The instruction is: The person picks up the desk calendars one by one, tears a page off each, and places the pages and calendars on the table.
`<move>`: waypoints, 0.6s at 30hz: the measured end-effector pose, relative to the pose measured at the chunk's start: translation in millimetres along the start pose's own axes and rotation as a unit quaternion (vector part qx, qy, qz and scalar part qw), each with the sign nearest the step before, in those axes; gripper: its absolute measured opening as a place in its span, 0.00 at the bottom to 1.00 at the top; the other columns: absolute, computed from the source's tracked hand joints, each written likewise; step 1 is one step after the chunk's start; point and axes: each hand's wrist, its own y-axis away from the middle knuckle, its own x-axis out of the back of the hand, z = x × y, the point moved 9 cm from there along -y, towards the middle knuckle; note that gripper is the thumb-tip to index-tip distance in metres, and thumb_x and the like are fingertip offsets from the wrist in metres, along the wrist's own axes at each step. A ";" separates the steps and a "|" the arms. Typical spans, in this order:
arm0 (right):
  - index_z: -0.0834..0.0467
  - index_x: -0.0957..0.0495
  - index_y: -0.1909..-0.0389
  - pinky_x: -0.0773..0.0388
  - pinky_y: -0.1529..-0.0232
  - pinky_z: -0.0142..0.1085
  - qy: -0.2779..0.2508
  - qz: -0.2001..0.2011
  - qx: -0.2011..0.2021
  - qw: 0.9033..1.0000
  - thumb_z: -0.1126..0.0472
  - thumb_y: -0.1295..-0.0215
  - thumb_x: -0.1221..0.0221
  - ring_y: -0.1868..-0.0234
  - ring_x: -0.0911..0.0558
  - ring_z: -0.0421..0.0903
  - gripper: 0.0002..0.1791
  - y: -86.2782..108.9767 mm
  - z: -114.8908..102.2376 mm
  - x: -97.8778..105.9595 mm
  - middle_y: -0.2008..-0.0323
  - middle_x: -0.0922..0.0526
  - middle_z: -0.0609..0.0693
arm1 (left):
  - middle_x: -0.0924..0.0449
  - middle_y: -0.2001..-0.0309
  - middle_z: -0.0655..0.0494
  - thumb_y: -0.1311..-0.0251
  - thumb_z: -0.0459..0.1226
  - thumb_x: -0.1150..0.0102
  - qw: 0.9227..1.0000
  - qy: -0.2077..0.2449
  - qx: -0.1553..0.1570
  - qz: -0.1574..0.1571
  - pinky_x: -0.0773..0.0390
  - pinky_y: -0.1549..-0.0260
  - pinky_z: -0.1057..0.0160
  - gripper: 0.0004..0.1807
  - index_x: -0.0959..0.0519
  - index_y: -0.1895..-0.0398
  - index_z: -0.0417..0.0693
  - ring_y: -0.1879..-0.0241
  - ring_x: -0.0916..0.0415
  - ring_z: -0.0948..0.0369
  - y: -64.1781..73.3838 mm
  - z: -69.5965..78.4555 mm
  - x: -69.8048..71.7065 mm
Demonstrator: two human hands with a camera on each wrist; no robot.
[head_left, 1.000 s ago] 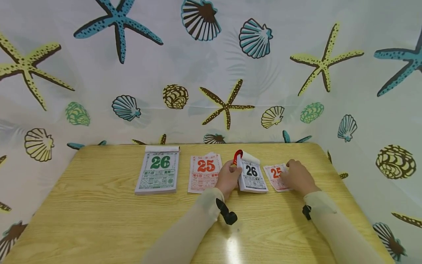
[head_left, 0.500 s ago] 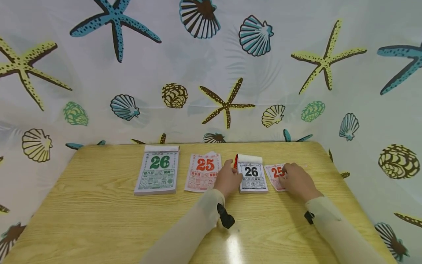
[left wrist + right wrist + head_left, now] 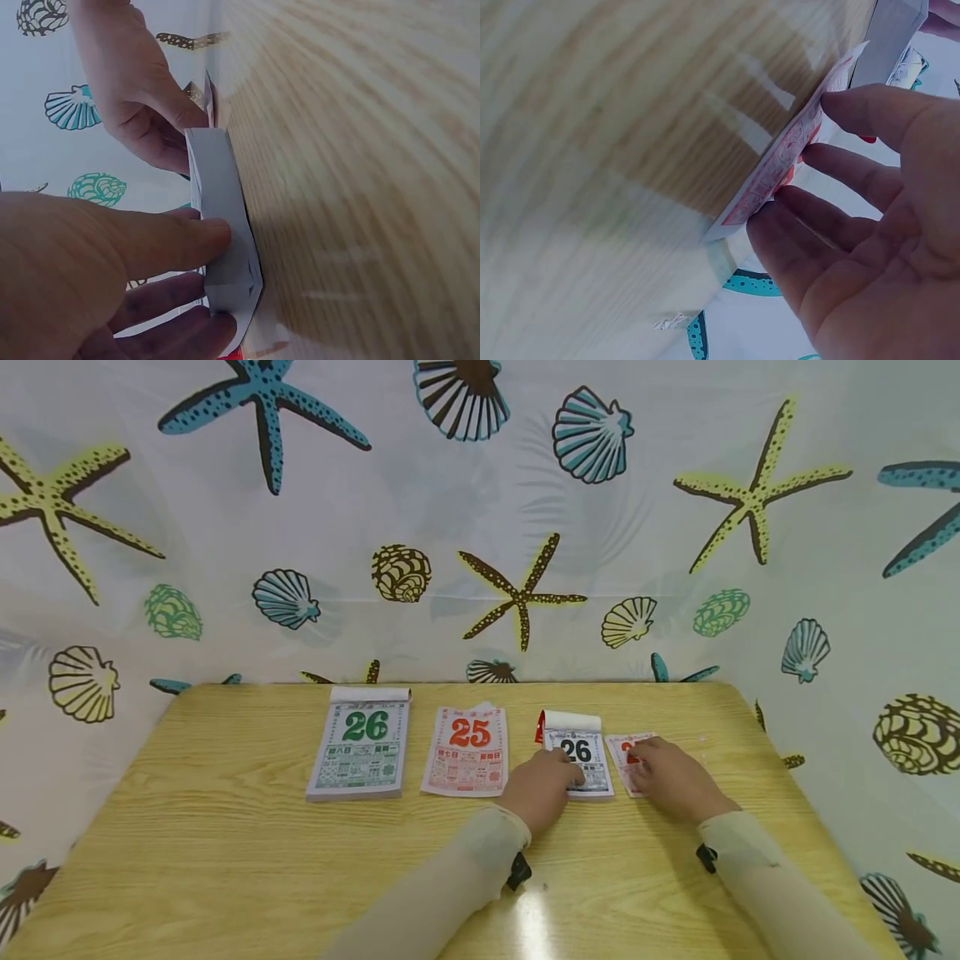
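A small tear-off calendar pad (image 3: 588,781) with a black 26 lies flat on the table in the head view. My left hand (image 3: 538,789) reaches over its lower left part. In the left wrist view the thumb touches the pad's side edge, and the other fingers (image 3: 199,330) lie loosely along it. Right of the pad lies a loose calendar sheet (image 3: 622,752) with a red 25, partly hidden by my right hand (image 3: 671,781). The fingertips of that hand touch the sheet with the fingers spread, as the right wrist view shows; the sheet (image 3: 780,161) stays against the table.
A larger calendar pad (image 3: 360,752) with a green 26 lies on the left of the wooden table (image 3: 225,860). Beside it is a larger loose sheet (image 3: 467,760) with a red 25. A shell-patterned cloth (image 3: 337,552) hangs behind the table.
The small pad, held tilted by the left hand one second ago, now lies flat. My left hand has moved right over its lower face. The right hand stays on the small sheet, covering more of it.
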 end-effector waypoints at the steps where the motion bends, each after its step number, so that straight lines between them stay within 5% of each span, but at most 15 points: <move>1: 0.65 0.19 0.43 0.25 0.38 0.58 0.000 -0.003 -0.007 1.000 0.61 0.27 0.41 0.40 0.21 0.64 0.17 -0.6 1.1 -0.8 0.41 0.20 0.64 | 0.18 0.43 0.55 0.32 0.33 0.35 1.000 -0.002 0.001 0.006 0.18 0.48 0.57 0.15 0.13 0.46 0.59 0.44 0.21 0.56 0.0 0.3 0.0; 8: 0.66 0.21 0.40 0.28 0.36 0.60 0.004 -0.014 -0.038 0.999 0.59 0.25 0.43 0.38 0.23 0.67 0.20 -11.8 10.9 -2.6 0.40 0.23 0.68 | 0.17 0.44 0.54 0.32 0.34 0.35 0.999 -0.001 0.019 0.046 0.18 0.48 0.58 0.14 0.12 0.47 0.57 0.44 0.21 0.55 -3.5 -2.0 1.0; 18: 0.66 0.22 0.38 0.31 0.35 0.63 -0.010 -0.015 -0.050 0.999 0.58 0.28 0.42 0.34 0.28 0.71 0.22 -17.5 22.3 -0.3 0.34 0.29 0.71 | 0.21 0.40 0.52 0.30 0.38 0.37 0.999 0.031 0.026 0.037 0.20 0.43 0.55 0.19 0.18 0.38 0.55 0.38 0.25 0.53 -6.6 -11.7 -3.7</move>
